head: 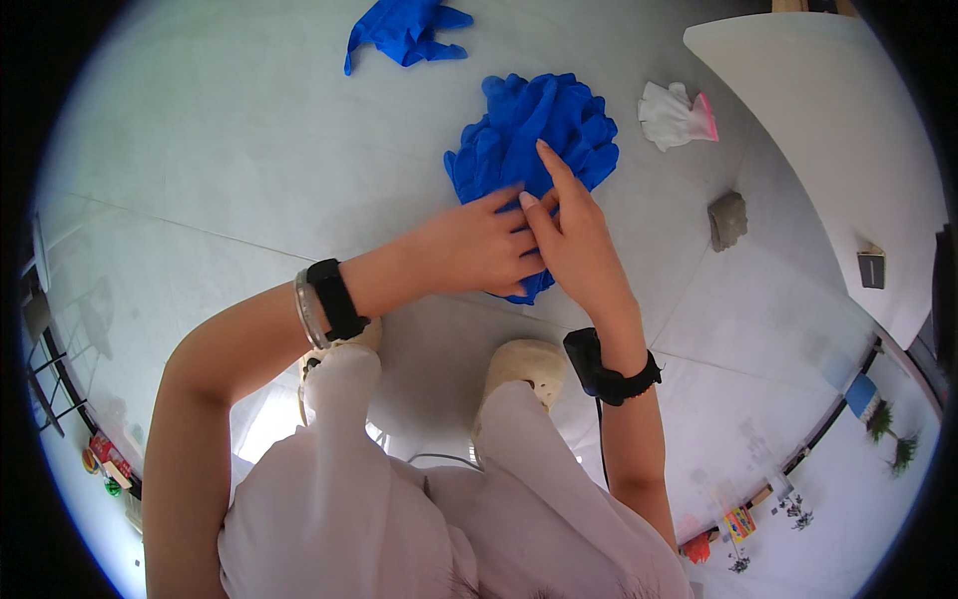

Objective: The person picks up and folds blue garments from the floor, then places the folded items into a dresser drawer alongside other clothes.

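Note:
A rounded heap of blue gloves lies on the floor in front of my feet, its fabric bunched and overlapping. Over its near side, my left hand is slightly blurred with its fingers apart, and blue shows between them. My right hand meets it from the other side, its index finger stretched out across the heap and its thumb apart. The fingers of both hands overlap at the middle, so part of the contact there is hidden. No thing is plainly gripped in either hand.
Beyond the heap lies a separate blue glove. To the right are a white glove with a pink cuff and a folded grey-brown cloth. A white table curves along the right. My cream shoes stand close to the heap.

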A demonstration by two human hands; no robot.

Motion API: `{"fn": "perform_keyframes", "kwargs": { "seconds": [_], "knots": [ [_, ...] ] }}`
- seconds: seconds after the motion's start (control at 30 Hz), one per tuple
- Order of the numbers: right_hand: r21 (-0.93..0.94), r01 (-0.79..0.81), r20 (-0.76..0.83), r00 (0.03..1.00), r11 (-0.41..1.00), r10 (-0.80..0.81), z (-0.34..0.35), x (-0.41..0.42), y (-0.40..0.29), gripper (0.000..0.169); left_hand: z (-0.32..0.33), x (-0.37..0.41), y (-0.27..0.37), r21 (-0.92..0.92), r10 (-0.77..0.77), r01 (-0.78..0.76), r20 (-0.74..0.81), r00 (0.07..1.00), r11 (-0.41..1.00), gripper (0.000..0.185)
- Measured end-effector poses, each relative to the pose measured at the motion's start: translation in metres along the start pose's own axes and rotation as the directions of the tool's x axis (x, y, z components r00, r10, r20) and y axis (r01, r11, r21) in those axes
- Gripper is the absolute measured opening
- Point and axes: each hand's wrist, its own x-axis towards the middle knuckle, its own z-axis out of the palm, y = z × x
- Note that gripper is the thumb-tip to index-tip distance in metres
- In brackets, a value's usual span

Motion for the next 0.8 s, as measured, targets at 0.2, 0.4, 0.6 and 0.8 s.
{"fn": "perform_keyframes", "kwargs": {
  "seconds": [0.2, 0.4, 0.6, 0.8],
  "knots": [
    [-0.264, 0.001, 0.111, 0.993, 0.964, 0.030, 0.010, 0.001, 0.011, 0.080, -0.031, -0.016, -0.046, -0.113, -0.387, 0.371, -0.291, 0.875, 0.922, 0.015],
    [-0.397, -0.027, 0.084, 0.994, 0.917, 0.065, 0.027, 0.008, 0.012, 0.100, -0.022, -0.054, -0.161, -0.104, -0.706, 0.840, -0.602, 0.372, 0.532, 0.034],
    [-0.421, -0.065, 0.051, 0.994, 0.905, 0.095, 0.028, 0.008, 0.014, 0.099, -0.025, -0.062, -0.189, -0.161, -0.896, 0.901, -0.268, 0.353, 0.403, 0.049],
    [-0.435, -0.074, 0.031, 0.995, 0.897, 0.097, 0.025, 0.005, 0.008, 0.093, -0.032, -0.040, -0.161, -0.561, -0.859, 0.671, -0.162, 0.485, 0.485, 0.037]
  ]
}}
